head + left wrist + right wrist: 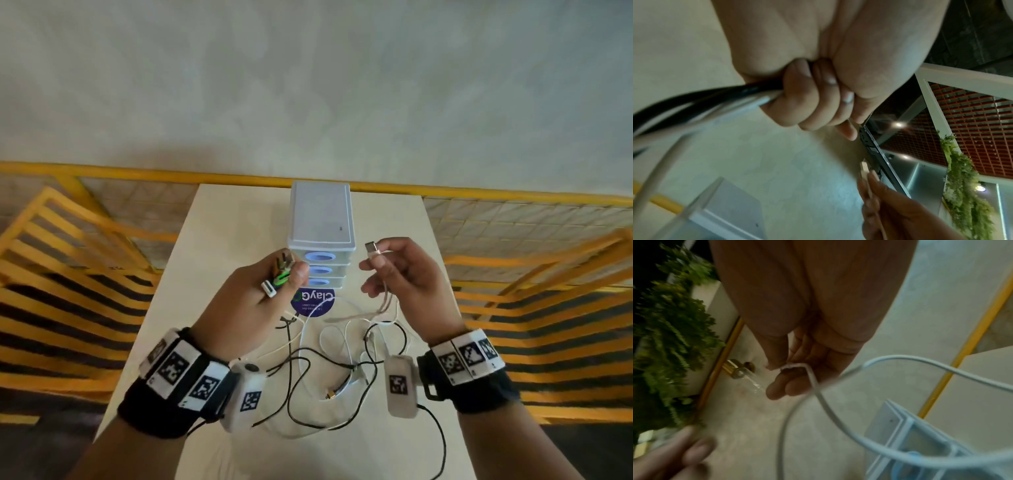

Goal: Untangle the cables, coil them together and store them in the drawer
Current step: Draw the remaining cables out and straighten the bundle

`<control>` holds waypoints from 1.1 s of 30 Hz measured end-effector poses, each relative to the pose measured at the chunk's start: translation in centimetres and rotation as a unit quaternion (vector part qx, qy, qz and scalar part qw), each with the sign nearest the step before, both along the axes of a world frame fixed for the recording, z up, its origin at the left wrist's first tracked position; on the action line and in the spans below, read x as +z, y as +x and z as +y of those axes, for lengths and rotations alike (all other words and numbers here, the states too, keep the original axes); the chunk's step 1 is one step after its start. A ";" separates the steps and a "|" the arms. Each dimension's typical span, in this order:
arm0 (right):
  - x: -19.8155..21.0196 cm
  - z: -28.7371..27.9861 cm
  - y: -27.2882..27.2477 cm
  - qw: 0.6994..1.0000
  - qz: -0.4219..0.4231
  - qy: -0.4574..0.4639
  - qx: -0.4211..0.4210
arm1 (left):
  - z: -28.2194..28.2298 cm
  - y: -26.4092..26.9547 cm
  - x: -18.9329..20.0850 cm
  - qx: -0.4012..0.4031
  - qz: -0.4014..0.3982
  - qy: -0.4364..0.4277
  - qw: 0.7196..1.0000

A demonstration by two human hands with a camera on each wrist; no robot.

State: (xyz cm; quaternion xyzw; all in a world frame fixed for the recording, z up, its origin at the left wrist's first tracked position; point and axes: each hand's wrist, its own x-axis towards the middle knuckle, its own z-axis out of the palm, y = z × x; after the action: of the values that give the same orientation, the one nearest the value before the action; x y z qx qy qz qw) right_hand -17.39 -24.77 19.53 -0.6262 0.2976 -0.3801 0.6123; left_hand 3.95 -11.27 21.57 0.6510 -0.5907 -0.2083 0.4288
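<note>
A: Left hand [253, 294] fisted round a bunch of plug ends [279, 272], green, white and metal ones sticking out at 12. Left wrist view confirms: fingers [807, 104] curled tight on black and white cords.

B: Right hand [407, 274]?

A: Pinching one USB plug [371, 248] between thumb and forefinger, other fingers loosely spread, pale cord hanging down from it. Both hands raised above the desk [212, 246], palms facing each other, near but apart.

B: Cables?

A: Tangle of cables [335, 363] mostly still on the desk at 6 of the hands, black and white loops crossing. Drawer unit [320, 226] stands at 12, all three drawers look closed.

B: Step?

A: Untangling, I'd say, gathering ends. Early on; no coil yet, nothing stored.

B: Next?

A: Probably pass that USB plug over to the left bunch, or pull its cord free of the loops. Needs a slow draw so the crossings don't snag tighter. Whether there's a real knot below, can't tell.
</note>
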 end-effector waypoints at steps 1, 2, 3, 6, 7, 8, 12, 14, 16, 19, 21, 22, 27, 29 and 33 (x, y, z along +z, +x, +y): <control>0.4 0.7 0.4 1.000 -0.011 0.000 0.023 | -0.2 -0.4 0.0 -0.002 0.016 -0.007 1.000; 0.6 1.3 0.8 0.999 -0.020 0.001 0.046 | -0.5 -0.7 0.0 -0.003 0.032 -0.016 0.999; 0.8 1.9 1.2 0.998 -0.024 0.005 0.063 | -0.7 -1.1 0.1 -0.005 0.049 -0.025 0.998; 0.9 3.7 2.7 0.996 -0.038 0.028 0.082 | -1.1 -2.0 0.1 -0.017 0.123 -0.030 0.992; 0.8 4.1 3.1 0.995 -0.045 0.031 0.080 | -1.2 -2.3 0.1 -0.020 0.158 -0.023 0.987; 0.8 4.4 3.6 0.995 -0.054 0.030 0.074 | -1.1 -2.4 0.2 -0.021 0.188 -0.018 0.982; 0.8 5.2 4.8 0.993 -0.098 0.038 0.049 | -0.9 -2.4 0.3 -0.010 0.191 -0.023 0.981; 0.8 5.8 5.2 0.993 -0.104 0.039 0.044 | -0.9 -2.5 0.2 -0.006 0.179 -0.026 0.983; 0.8 6.4 5.6 0.993 -0.110 0.031 0.035 | -0.9 -2.8 -0.1 -0.007 0.200 -0.019 0.980; 0.9 7.1 6.1 0.993 -0.117 0.019 0.006 | -0.6 -3.5 0.3 0.010 0.276 -0.010 0.961; 1.0 7.4 6.2 0.993 -0.114 0.009 0.002 | -0.4 -4.1 0.9 0.028 0.300 -0.011 0.954; 1.1 7.5 6.2 0.994 -0.107 -0.001 0.007 | -0.2 -4.3 0.9 0.036 0.307 -0.014 0.951; 0.5 8.3 6.4 0.998 -0.042 -0.038 -0.018 | -0.1 -4.0 0.8 0.073 0.368 -0.020 0.927; 0.6 8.7 6.6 0.997 -0.038 -0.039 -0.057 | -0.2 -4.2 0.8 0.086 0.350 -0.021 0.932; 0.7 8.3 6.2 0.995 0.015 -0.030 -0.090 | -0.7 -3.7 0.2 0.118 0.320 -0.032 0.940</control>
State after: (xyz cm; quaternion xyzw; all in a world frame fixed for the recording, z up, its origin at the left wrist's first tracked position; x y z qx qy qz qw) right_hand -11.21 -16.48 20.20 -0.6208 0.3502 -0.4330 0.5519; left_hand 0.30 -11.92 21.77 0.6011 -0.3476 -0.3344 0.6371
